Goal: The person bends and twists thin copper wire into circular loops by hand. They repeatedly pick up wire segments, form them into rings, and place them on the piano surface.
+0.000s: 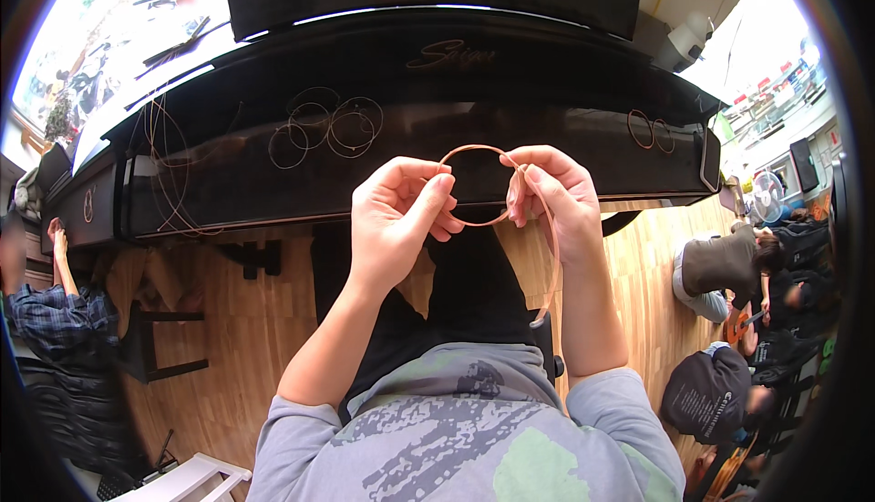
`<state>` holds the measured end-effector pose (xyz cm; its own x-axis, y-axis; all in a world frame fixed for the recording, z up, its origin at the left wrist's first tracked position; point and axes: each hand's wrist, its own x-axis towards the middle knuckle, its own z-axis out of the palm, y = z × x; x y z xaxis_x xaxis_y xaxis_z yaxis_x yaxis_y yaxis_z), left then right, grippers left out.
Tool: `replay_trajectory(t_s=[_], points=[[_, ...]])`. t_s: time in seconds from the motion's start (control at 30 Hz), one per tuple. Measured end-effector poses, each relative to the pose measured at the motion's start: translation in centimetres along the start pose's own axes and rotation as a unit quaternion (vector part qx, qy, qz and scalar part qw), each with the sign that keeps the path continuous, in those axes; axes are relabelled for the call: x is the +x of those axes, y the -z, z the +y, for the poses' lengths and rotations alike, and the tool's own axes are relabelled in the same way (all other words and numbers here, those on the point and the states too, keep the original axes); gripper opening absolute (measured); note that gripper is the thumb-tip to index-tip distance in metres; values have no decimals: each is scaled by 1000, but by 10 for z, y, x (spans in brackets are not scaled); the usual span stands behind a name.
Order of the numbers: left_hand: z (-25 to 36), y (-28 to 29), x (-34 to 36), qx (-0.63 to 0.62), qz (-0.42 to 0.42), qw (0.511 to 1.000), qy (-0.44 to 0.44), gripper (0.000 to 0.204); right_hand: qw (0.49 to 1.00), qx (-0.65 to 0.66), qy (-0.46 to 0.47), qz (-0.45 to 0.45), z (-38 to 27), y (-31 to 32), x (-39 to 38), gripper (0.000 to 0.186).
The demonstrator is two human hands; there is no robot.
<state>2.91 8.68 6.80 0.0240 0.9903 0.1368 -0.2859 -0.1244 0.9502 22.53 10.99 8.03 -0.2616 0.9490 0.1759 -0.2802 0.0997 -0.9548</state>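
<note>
In front of the black piano, both hands hold up a copper-coloured string (476,146) bent into a ring. My left hand (394,219) pinches the ring's left side between thumb and fingers. At the opposite side, the fingers of my right hand (561,194) are closed on the string. A loose tail hangs from the right hand down toward my lap, with a small greyish tip. Several thin coiled strings (335,128) lie on the piano lid beyond my left hand. Two small copper rings of string (641,129) rest at its right end.
The black piano (547,133) spans the width ahead of me. Looser, tangled strings (157,174) drape over its left end. A person in a plaid shirt (55,320) sits at the left, beside a dark stool (169,372). Two people (715,265) sit at the right, near a fan (767,194).
</note>
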Motion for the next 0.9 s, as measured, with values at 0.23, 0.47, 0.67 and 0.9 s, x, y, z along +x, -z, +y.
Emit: replay_trajectory(t_s=[0.23, 0.47, 0.67, 0.9], points=[[-2, -3, 0, 47, 12, 999, -18, 14, 1000, 6, 20, -18, -1, 2, -2, 24], [-2, -4, 1, 2, -1, 1000, -18, 17, 999, -18, -17, -21, 2, 4, -5, 16], [-8, -5, 1, -51, -5, 998, -21, 20, 997, -5, -72, -15, -1, -2, -8, 11], [-8, -6, -4, 20, -6, 1000, -6, 19, 998, -4, -65, -21, 5, -3, -10, 17]])
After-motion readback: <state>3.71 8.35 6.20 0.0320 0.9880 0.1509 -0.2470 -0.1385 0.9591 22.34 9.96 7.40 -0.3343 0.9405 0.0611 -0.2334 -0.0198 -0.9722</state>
